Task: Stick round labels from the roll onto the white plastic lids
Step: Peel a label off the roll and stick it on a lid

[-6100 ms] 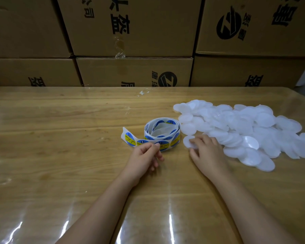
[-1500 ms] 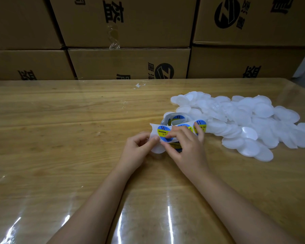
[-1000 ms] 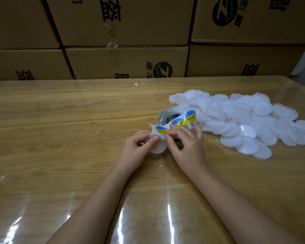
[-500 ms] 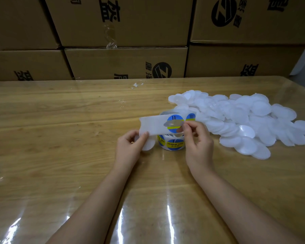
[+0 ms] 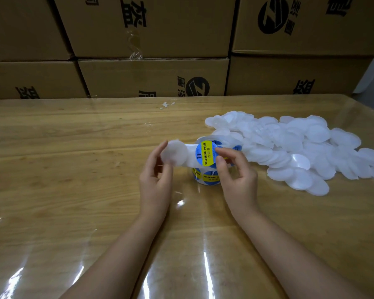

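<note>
Raised lid point(image 5: 174, 152), label point(image 5: 206, 153) pulled up from roll point(image 5: 205, 177)

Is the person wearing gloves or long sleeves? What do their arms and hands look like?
No gloves and no sleeves in view. The left hand and the right hand are bare, with no rings that I can see. The left forearm and right forearm are bare down to the picture's edge: no watch, bracelet or cuff shows.

The lid point(image 5: 174, 153) is blurred and the roll point(image 5: 207, 178) sits half hidden behind the held label point(image 5: 205, 153).
</note>
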`<state>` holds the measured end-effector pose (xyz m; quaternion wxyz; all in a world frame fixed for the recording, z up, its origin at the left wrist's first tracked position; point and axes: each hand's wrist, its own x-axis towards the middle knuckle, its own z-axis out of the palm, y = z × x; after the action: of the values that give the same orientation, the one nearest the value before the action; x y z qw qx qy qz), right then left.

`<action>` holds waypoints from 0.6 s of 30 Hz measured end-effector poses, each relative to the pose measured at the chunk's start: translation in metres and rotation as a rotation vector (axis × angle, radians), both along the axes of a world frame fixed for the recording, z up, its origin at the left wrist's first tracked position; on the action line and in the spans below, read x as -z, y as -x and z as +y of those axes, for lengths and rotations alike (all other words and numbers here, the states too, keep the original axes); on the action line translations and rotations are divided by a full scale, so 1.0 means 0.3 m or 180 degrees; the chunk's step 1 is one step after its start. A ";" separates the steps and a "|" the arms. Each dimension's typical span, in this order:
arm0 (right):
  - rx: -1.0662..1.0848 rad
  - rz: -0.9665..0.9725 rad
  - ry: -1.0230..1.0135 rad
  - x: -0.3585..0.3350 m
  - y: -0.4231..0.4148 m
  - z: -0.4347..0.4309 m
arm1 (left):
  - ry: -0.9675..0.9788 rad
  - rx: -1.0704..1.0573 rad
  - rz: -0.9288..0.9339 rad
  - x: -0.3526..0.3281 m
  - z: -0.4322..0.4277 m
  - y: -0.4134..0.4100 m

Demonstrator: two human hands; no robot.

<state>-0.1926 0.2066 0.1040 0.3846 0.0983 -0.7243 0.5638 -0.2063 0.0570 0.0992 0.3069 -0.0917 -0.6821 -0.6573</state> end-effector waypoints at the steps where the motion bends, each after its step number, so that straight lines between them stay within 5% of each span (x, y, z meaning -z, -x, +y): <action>1: 0.0018 0.0018 -0.0001 -0.001 0.000 -0.003 | -0.0159 0.0210 -0.0135 -0.004 0.002 -0.002; 8: -0.0192 -0.0171 0.0281 0.009 0.001 -0.023 | -0.1012 0.1378 -0.1313 -0.010 -0.014 0.018; 18: -0.0242 -0.0440 0.0285 0.013 0.006 -0.016 | -0.0780 0.1909 -0.1398 -0.008 -0.004 0.010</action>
<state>-0.1946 0.2018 0.1002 0.3160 0.0693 -0.7189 0.6152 -0.2094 0.0559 0.1016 -0.0434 -0.1068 -0.5910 -0.7984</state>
